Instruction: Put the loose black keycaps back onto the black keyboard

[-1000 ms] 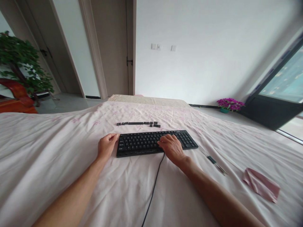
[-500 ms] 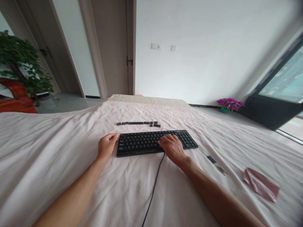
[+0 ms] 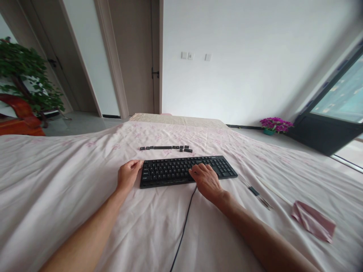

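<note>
A black keyboard (image 3: 167, 170) lies on the pale, flowered bed sheet (image 3: 159, 226), with its bottom row bare of several keys. My left hand (image 3: 127, 174) is closed at its left end, thumb and fingers gripping the edge. Over the right part of the keys, my right hand (image 3: 206, 180) has its fingers curled and drawn together; what they hold, if anything, is hidden. Beyond the keyboard, a loose space bar (image 3: 162, 147) and several small black keycaps (image 3: 188, 150) lie roughly in a row. A black cable (image 3: 185, 223) runs from under my right hand toward me.
Right of the keyboard lie a thin metal tool with a dark middle (image 3: 254, 191), a pale stick (image 3: 273, 190) and a pink cloth (image 3: 313, 221). Farther off are a wooden chair (image 3: 21, 115), a leafy plant (image 3: 25, 71) and purple flowers (image 3: 275, 124).
The fingers of my right hand have shifted slightly over the keys. My left hand, the keyboard and the loose keycaps look unmoved.
</note>
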### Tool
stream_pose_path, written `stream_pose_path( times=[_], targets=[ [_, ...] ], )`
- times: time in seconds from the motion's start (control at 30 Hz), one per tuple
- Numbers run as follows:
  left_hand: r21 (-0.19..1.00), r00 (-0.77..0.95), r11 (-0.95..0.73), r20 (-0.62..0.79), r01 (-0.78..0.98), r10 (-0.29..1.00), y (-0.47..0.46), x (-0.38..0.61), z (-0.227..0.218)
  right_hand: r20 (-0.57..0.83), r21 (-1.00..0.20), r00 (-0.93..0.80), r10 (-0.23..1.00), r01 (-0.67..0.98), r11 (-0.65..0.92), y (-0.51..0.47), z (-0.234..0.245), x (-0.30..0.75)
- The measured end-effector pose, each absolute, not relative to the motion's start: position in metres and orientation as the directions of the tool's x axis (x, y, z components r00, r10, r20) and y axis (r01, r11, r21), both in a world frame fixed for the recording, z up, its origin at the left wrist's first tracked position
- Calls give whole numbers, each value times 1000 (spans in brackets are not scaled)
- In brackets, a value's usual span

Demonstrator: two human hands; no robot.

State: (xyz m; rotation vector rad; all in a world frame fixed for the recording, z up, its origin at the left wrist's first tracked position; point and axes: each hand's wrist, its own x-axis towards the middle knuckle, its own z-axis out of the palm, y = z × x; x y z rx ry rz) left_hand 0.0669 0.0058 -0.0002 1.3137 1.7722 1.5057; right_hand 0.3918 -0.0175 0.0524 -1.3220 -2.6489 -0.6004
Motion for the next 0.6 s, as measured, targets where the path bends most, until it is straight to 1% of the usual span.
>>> stream_pose_path(
  times=[0.27,0.37,0.43,0.5,0.6],
  targets=[
    [924,-434,-50,226,380,872,5,67,1,209,314,-628,750,769,557,-24,54,386],
    [919,-431,-48,229,391,873,3,68,3,195,292,-644,739,758,584,-19,60,387],
    [918,-433,-45,229,394,872,2,68,5,196,227,-646,737,762,607,-10,67,391],
    [917,-431,-46,230,396,873,2,68,5,230,115,-604,763,795,595,6,75,396],
    [916,-427,-51,234,398,873,3,68,5,317,-65,-435,843,877,477,40,81,398]
  ],
)
